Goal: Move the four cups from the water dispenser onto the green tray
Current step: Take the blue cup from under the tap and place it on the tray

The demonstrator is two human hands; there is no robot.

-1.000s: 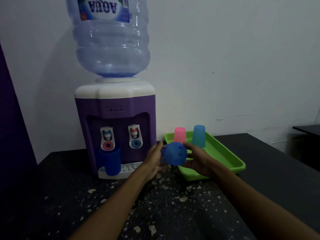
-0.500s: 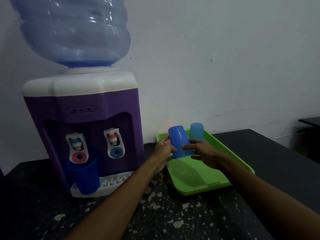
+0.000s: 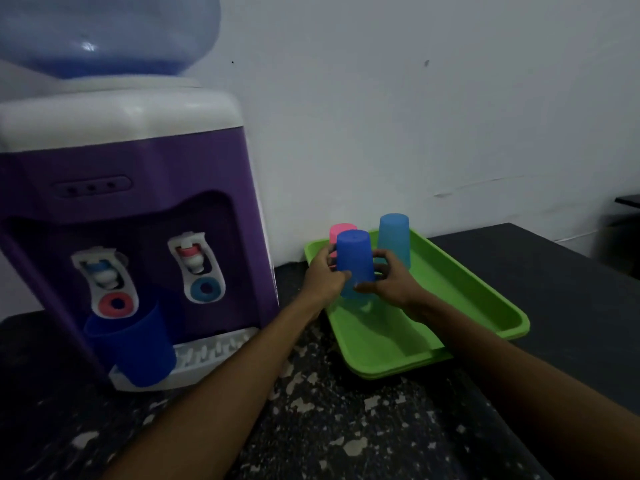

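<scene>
A blue cup [image 3: 354,258] is held upside down over the near-left part of the green tray [image 3: 485,306], gripped between my left hand [image 3: 325,275] and my right hand [image 3: 391,282]. Whether its rim touches the tray floor I cannot tell. Behind it on the tray stand a pink cup [image 3: 341,230], mostly hidden, and a light blue cup [image 3: 394,240], both upside down. A dark blue cup [image 3: 133,351] stands upright on the drip grille of the purple water dispenser [image 3: 138,174], under the left tap.
The dispenser carries a large water bottle [image 3: 104,32] and stands at the left on a dark, speckled counter [image 3: 329,420]. A white wall [image 3: 415,98] runs behind. The counter's right edge lies past the tray, with dark furniture [image 3: 627,202] beyond.
Both hands carried the blue cup from in front of the dispenser to over the tray and turned it upside down. The camera moved closer and to the right.
</scene>
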